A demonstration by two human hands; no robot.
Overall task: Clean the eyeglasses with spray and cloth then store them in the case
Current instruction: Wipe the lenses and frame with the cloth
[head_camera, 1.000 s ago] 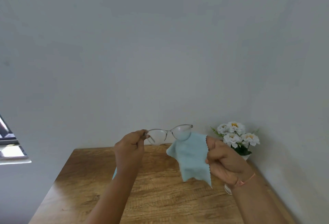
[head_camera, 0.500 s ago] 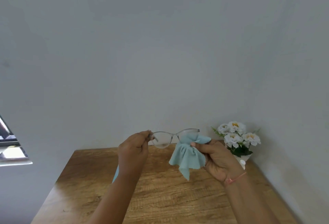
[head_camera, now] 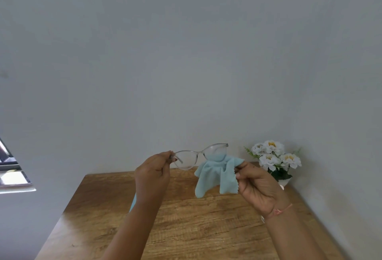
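Observation:
Clear-framed eyeglasses (head_camera: 198,153) are held up in the air above the wooden table (head_camera: 186,228), lenses facing me. My left hand (head_camera: 153,171) pinches their left end at the hinge. A light blue cloth (head_camera: 217,174) hangs bunched below and behind the right lens, and my right hand (head_camera: 258,187) grips its right edge between thumb and fingers. A sliver of something light blue (head_camera: 133,201) shows behind my left forearm; I cannot tell what it is. No spray bottle is clearly visible.
A small white pot of white artificial flowers (head_camera: 275,159) stands at the table's back right corner by the wall. A small clear round object (head_camera: 263,219) peeks out under my right wrist. A window edge (head_camera: 12,172) is at the far left.
My right hand first bunched the cloth up against the right lens, then drew back to the right, so the cloth now drapes under the lens. The glasses rose slightly.

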